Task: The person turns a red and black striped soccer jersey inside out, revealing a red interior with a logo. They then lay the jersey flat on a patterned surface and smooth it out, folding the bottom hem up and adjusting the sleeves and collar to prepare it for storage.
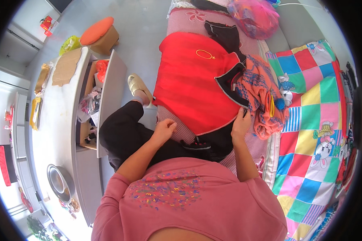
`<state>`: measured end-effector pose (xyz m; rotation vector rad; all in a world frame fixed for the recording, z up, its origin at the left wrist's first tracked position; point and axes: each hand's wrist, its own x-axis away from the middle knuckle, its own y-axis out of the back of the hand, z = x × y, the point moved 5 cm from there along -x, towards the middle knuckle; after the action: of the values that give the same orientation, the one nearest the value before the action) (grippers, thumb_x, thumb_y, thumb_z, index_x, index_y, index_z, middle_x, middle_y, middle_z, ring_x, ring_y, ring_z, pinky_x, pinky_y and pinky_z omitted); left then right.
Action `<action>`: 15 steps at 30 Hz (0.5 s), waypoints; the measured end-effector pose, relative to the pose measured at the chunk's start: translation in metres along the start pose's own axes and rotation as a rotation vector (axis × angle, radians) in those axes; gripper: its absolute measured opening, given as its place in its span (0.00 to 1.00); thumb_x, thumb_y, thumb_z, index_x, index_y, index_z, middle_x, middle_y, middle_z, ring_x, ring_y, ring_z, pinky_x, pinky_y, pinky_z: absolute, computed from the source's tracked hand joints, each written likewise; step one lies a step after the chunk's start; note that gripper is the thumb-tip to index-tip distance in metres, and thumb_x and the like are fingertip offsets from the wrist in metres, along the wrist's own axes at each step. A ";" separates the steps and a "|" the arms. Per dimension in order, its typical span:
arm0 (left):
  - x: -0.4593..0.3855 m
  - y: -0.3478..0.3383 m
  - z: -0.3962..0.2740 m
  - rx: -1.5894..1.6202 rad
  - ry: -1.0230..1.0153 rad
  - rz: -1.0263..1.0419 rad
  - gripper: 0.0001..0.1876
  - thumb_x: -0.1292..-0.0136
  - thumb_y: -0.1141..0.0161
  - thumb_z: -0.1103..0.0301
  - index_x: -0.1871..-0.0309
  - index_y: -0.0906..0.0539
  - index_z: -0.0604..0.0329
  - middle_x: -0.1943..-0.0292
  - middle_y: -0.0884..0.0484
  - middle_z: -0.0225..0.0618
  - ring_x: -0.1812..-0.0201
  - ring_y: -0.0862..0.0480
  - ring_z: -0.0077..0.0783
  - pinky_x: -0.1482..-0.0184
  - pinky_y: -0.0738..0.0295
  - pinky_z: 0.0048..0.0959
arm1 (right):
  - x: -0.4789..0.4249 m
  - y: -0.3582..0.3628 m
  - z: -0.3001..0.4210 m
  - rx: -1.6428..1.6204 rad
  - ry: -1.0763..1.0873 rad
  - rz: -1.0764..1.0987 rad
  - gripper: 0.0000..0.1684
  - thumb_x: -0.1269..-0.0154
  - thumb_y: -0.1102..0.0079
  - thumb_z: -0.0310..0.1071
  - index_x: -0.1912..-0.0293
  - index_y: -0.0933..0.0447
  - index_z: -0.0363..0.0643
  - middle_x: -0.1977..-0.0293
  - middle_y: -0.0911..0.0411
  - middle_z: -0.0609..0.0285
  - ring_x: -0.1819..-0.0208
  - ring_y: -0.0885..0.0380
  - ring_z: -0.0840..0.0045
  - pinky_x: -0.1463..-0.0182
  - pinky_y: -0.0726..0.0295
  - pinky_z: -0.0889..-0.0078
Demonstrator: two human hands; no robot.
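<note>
A red sweatshirt (190, 78) with black sleeves and a black neckline edged in grey stitching lies spread out before me. A yellow oval and star are embroidered on it. My right hand (241, 123) grips its shoulder edge, close to the neckline. One black sleeve (224, 135) runs down toward my lap, and the other black sleeve (224, 34) lies at the far side. My left hand (165, 130) hovers by my thigh near the sweatshirt's lower left edge, fingers curled in with nothing visible in them. An orange and blue knitted garment (261, 99) is bunched beside the neckline.
I sit on a pink patterned mat (184, 22). A pink plastic bag (255, 18) sits at the far end. Checked rabbit-print fabric (310, 120) covers the right side. To the left, an open drawer (113, 102) juts from a white-topped cabinet (57, 120) bearing a metal bowl (60, 183). An orange-topped stool (98, 31) stands beyond.
</note>
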<state>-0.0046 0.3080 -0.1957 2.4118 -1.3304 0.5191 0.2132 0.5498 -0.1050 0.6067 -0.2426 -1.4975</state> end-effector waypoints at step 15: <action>0.011 0.030 -0.086 -0.252 -0.540 -0.271 0.09 0.35 0.40 0.71 0.55 0.19 0.66 0.65 0.16 0.46 0.63 0.15 0.41 0.60 0.22 0.33 | 0.087 0.009 0.112 -0.008 0.285 0.809 0.22 0.30 0.46 0.33 0.40 0.31 0.34 0.53 0.22 0.42 0.49 0.21 0.55 0.48 0.23 0.62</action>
<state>-0.0378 0.3237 -0.1112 2.5446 -1.1319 -0.3769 0.1712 0.4395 -0.0255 0.6072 -0.2220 -0.6250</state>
